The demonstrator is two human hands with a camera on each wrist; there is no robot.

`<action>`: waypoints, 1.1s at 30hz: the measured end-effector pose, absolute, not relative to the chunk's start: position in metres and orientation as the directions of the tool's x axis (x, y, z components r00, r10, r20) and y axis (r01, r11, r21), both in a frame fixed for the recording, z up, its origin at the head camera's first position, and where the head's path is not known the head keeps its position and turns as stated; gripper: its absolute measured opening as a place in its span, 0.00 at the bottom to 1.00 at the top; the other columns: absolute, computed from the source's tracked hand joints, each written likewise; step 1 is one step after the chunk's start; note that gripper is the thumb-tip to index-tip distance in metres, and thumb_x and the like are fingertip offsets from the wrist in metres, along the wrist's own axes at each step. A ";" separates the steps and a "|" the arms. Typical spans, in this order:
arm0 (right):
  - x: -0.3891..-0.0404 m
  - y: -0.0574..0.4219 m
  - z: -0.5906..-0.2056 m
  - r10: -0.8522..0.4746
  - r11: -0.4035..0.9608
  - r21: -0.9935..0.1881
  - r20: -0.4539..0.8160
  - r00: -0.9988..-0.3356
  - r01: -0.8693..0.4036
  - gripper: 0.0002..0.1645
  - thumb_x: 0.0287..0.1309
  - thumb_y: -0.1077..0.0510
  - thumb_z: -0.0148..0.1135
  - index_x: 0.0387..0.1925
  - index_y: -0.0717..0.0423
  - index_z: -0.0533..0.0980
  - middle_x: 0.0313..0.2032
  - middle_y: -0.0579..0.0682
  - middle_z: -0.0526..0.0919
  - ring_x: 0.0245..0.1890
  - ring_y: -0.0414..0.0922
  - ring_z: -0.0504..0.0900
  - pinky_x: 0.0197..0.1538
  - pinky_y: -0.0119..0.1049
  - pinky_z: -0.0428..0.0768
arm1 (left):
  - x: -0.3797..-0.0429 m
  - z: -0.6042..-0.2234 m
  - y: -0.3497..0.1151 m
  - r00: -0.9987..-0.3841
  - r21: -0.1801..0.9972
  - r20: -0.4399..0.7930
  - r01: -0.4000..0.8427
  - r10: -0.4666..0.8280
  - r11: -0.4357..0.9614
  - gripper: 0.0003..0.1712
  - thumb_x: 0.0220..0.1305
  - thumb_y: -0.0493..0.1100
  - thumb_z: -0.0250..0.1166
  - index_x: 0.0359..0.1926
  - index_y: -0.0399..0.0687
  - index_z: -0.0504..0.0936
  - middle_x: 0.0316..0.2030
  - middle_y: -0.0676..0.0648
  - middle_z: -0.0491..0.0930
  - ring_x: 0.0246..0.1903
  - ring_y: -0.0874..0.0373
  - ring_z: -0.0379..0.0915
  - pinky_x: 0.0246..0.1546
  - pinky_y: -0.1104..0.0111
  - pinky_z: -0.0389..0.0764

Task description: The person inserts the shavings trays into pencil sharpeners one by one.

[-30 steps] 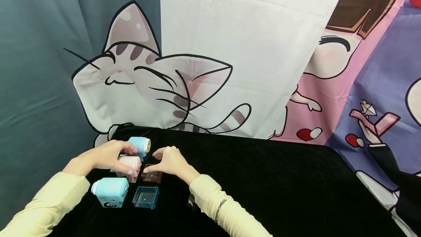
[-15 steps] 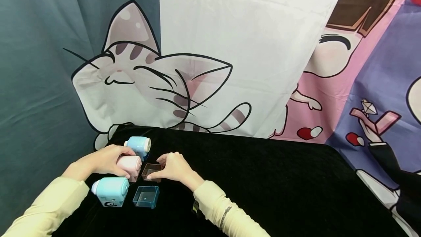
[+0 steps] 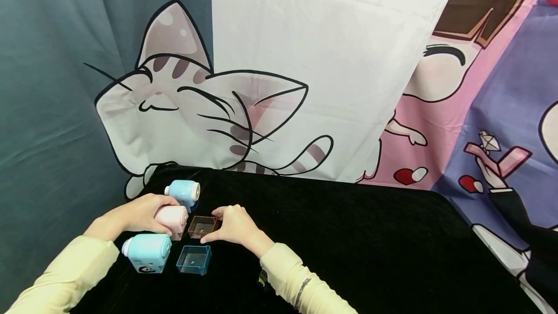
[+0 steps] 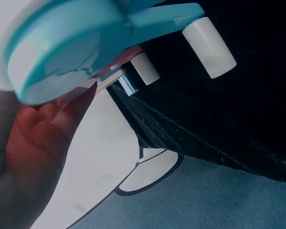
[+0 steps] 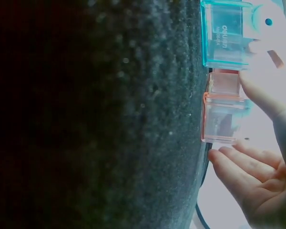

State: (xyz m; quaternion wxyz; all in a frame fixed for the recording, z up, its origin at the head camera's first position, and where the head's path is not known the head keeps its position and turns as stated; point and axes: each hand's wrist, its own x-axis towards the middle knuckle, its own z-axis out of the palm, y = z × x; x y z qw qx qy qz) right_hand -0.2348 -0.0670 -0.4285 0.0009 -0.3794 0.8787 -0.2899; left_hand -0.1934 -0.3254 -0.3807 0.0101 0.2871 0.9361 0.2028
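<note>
My left hand [image 3: 137, 214] grips a pink pencil sharpener [image 3: 172, 219] from the left, with fingers at its far side and thumb at its near side. In front of it lies a clear pink shavings drawer [image 3: 202, 227]. My right hand [image 3: 237, 227] is just right of this drawer, thumb and fingers spread. In the right wrist view, the thumb and fingers lie at opposite ends of the pink drawer [image 5: 224, 119], seemingly apart from it. In the left wrist view, a turquoise sharpener [image 4: 66, 52] covers much of my left hand [image 4: 38, 138].
A turquoise pencil sharpener [image 3: 147, 253] stands nearest, with a clear blue drawer [image 3: 193, 259] to its right. Behind the pink one is a light blue sharpener [image 3: 183, 193]. Black cloth [image 3: 348, 241] covers the table, and a printed curtain [image 3: 270, 120] hangs behind.
My right hand has moved right and slightly nearer, drawing away from the pink sharpener and spreading beside the drawer. My left fingers have shifted back along the pink sharpener. The other sharpeners stay put.
</note>
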 end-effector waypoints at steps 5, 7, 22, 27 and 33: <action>-0.235 -0.066 -0.428 -0.678 0.554 -0.489 0.204 -0.706 -0.674 0.37 0.31 0.38 0.73 0.44 0.54 0.78 0.36 0.42 0.84 0.31 0.27 0.76 0.35 0.19 0.74 | -0.195 -0.384 -0.324 -0.824 0.397 0.094 0.546 0.559 0.738 0.27 0.39 0.57 0.72 0.40 0.52 0.76 0.31 0.58 0.76 0.28 0.67 0.69 0.28 0.68 0.73; -0.236 -0.066 -0.428 -0.683 0.557 -0.480 0.201 -0.703 -0.678 0.36 0.32 0.39 0.73 0.43 0.54 0.78 0.37 0.42 0.83 0.31 0.27 0.75 0.35 0.19 0.74 | -0.196 -0.385 -0.324 -0.824 0.393 0.088 0.545 0.559 0.741 0.26 0.39 0.57 0.72 0.40 0.53 0.76 0.31 0.59 0.76 0.28 0.67 0.69 0.29 0.68 0.73; -0.239 -0.067 -0.432 -0.672 0.559 -0.497 0.197 -0.714 -0.663 0.29 0.33 0.42 0.74 0.39 0.52 0.79 0.35 0.40 0.84 0.31 0.25 0.76 0.38 0.18 0.73 | -0.199 -0.389 -0.327 -0.812 0.412 0.101 0.560 0.574 0.719 0.25 0.40 0.55 0.72 0.39 0.49 0.76 0.31 0.57 0.76 0.28 0.66 0.67 0.28 0.68 0.72; -0.239 -0.068 -0.432 -0.670 0.565 -0.498 0.189 -0.718 -0.658 0.27 0.34 0.43 0.74 0.37 0.52 0.79 0.34 0.39 0.84 0.30 0.25 0.76 0.37 0.19 0.73 | -0.200 -0.389 -0.326 -0.818 0.402 0.082 0.549 0.569 0.732 0.26 0.40 0.56 0.72 0.39 0.50 0.76 0.30 0.58 0.76 0.27 0.67 0.67 0.27 0.68 0.72; -0.239 -0.070 -0.430 -0.668 0.577 -0.485 0.184 -0.721 -0.657 0.25 0.34 0.44 0.74 0.36 0.52 0.79 0.32 0.39 0.83 0.28 0.24 0.74 0.36 0.19 0.73 | -0.200 -0.389 -0.326 -0.832 0.402 0.079 0.531 0.549 0.746 0.27 0.40 0.54 0.73 0.40 0.46 0.77 0.31 0.55 0.78 0.27 0.66 0.68 0.27 0.67 0.73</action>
